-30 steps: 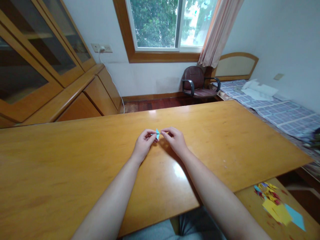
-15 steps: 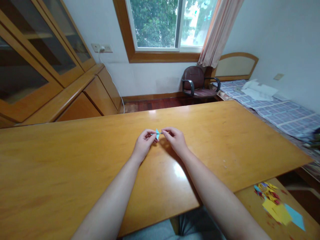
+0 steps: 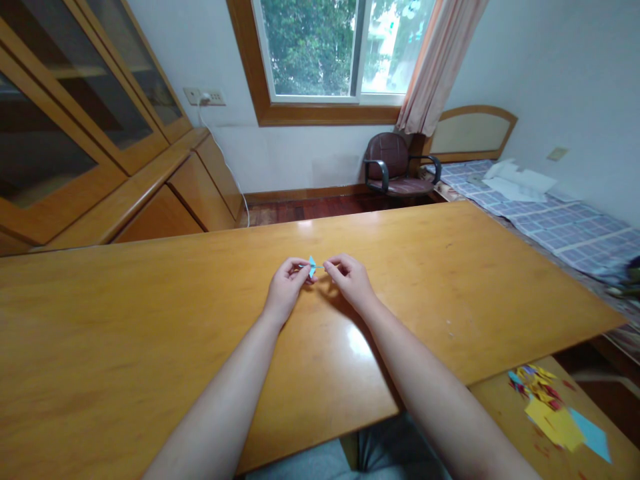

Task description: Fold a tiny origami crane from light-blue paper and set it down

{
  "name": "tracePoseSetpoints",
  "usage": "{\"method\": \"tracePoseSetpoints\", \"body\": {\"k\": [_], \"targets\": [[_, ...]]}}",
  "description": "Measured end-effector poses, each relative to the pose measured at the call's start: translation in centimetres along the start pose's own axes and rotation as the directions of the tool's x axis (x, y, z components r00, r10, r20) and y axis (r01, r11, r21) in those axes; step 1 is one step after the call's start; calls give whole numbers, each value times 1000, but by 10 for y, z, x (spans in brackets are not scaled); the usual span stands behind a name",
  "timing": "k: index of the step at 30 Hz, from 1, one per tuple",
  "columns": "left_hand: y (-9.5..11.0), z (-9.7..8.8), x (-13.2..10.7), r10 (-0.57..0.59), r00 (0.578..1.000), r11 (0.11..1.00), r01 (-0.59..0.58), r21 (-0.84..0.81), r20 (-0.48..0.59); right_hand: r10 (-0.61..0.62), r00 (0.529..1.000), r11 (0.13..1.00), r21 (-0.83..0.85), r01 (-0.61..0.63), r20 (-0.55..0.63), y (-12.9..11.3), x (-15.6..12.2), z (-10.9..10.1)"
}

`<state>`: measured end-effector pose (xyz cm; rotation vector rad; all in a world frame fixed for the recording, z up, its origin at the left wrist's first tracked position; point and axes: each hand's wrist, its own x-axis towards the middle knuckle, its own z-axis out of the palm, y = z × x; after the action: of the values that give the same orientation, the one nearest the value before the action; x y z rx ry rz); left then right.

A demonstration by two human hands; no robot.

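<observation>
A small light-blue folded-paper piece, an origami crane by its shape [image 3: 312, 267], is held just above the wooden table with its pointed flaps spread. My left hand [image 3: 290, 283] pinches its left side between thumb and fingers, partly hiding it. From the right, my right hand [image 3: 347, 275] has thumb and forefinger closed at the thin tip that sticks out of the crane. The contact there is too small to see clearly. Both forearms reach over the near edge of the table [image 3: 150, 320].
At the lower right, a lower wooden surface [image 3: 500, 413] bears a pile of colourful folded paper [image 3: 537, 385], yellow paper sheets [image 3: 555, 423] and a blue sheet [image 3: 593, 437]. A chair [image 3: 393, 163] and a bed [image 3: 560, 213] stand beyond the table. A cabinet [image 3: 100, 153] is at left.
The crane and my left fingers have shifted very slightly left, and more of the thin tip shows before my right fingers. Everything else stays put.
</observation>
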<state>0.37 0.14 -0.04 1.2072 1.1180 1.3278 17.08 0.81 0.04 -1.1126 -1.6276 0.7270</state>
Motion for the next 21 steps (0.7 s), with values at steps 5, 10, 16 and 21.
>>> {"method": "tracePoseSetpoints", "body": {"k": [5,10,16,21], "targets": [[-4,0,1,29,999,999,-30,13,35,1,994,1000,-32,2,110,-1,0,3],[-7,0,1,32,998,998,-35,46,62,-14,994,998,-63,21,105,-1,1,2],[-8,-1,0,28,997,999,-31,41,77,-26,996,997,-70,32,86,4,1,2],[-7,-1,0,26,996,999,-29,44,84,-21,997,998,-49,25,74,5,1,2]]}}
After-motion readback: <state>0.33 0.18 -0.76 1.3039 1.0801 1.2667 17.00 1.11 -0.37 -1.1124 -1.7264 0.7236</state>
